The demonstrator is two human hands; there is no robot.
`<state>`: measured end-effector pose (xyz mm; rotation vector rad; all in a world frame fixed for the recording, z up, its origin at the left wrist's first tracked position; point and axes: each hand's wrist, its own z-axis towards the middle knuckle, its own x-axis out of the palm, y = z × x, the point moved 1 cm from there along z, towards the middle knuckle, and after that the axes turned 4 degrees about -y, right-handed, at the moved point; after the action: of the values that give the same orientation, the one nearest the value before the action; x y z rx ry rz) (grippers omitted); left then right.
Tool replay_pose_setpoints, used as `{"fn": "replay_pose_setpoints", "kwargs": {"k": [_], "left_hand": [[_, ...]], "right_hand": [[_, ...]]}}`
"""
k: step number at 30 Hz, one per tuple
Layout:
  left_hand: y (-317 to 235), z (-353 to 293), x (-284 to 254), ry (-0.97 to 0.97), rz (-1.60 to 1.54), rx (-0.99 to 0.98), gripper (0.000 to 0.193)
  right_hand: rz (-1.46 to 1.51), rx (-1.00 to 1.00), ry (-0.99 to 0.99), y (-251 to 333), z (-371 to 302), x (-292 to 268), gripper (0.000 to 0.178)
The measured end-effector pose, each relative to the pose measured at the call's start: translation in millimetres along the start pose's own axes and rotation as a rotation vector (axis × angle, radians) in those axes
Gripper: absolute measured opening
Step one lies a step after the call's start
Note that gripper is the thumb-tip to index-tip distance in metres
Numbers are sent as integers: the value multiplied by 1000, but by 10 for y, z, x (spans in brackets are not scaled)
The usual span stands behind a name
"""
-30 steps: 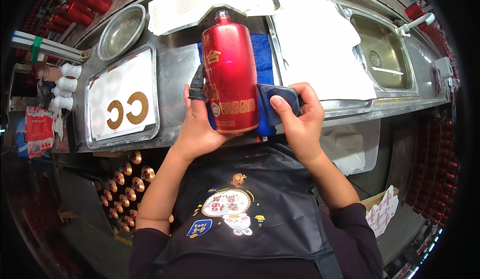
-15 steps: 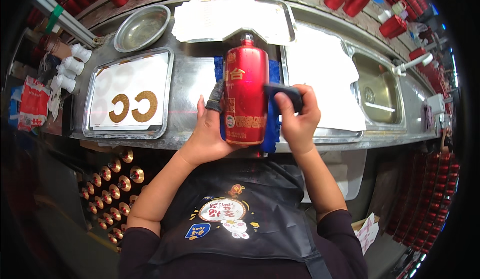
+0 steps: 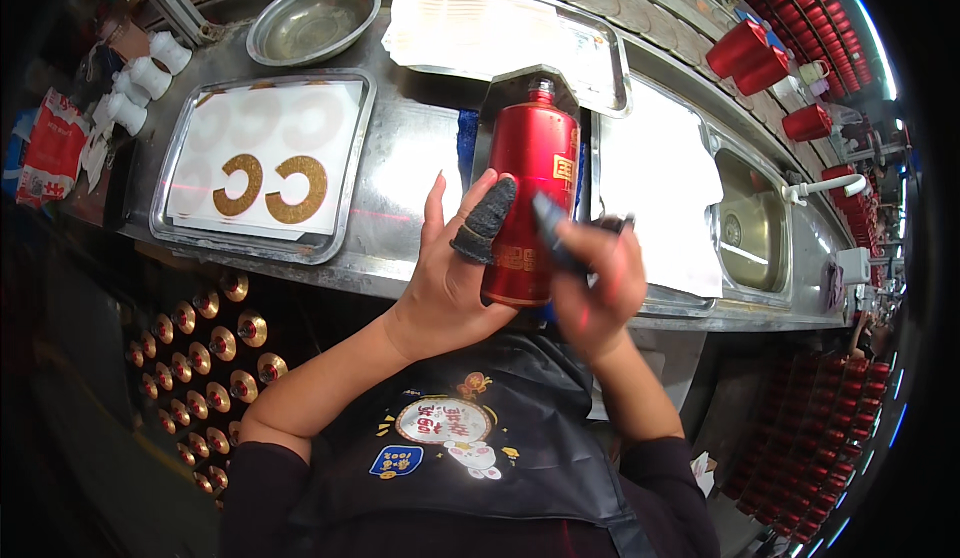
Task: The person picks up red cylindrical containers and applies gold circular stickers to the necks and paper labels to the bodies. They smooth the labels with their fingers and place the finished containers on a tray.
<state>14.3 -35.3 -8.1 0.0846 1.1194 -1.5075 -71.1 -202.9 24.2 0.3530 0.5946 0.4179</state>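
Note:
A tall red metallic bottle (image 3: 532, 173) with gold print stands tilted on the steel counter's front edge, over a blue cloth (image 3: 466, 138). My left hand (image 3: 450, 273) props it from the left: the palm is against its lower body and the fingers are stretched upward. The index finger wears a dark cot. My right hand (image 3: 605, 283) is blurred at the bottle's lower right. It grips a small dark blue pad (image 3: 553, 230) that lies against the bottle's side.
A steel tray (image 3: 345, 213) holding a white sheet with two gold C shapes lies at the left. Behind are a steel bowl (image 3: 312, 20) and a paper-lined tray (image 3: 600, 58). A white cloth (image 3: 655, 183), a sink (image 3: 752, 226) and red cups (image 3: 745, 53) are at the right. Gold caps (image 3: 205, 338) sit under the counter.
My right hand has slid with the dark pad from the bottle's right side down across its lower front. My left fingers have straightened along the bottle.

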Motion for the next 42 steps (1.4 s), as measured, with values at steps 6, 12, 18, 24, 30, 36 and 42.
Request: {"fn": "replay_pose_setpoints", "kwargs": {"k": [6,12,18,24,30,36,42], "left_hand": [[-1,-14,-2,-88,-120,-54,108],[-170,-231,17,-40,66,-137,46],[-105,-370,77,-125,102,-255,49],[3,-396,88,-116,137,-279,53],[44,-239,104,-215,-129,-135,88],[-18,-191,61,-209,-103,-89,89],[-29,-168,43,-187,-16,-49,84]], "right_hand": [[130,411,53,261,-225,-262,21],[189,613,-114,80,-188,-233,16],[-29,509,-148,195,-326,-83,21],[106,-106,361,470,-125,-89,44],[-167,312,23,345,11,-173,30],[86,-19,173,522,-147,-97,39],[183,-260,375,446,-86,-89,50]]}}
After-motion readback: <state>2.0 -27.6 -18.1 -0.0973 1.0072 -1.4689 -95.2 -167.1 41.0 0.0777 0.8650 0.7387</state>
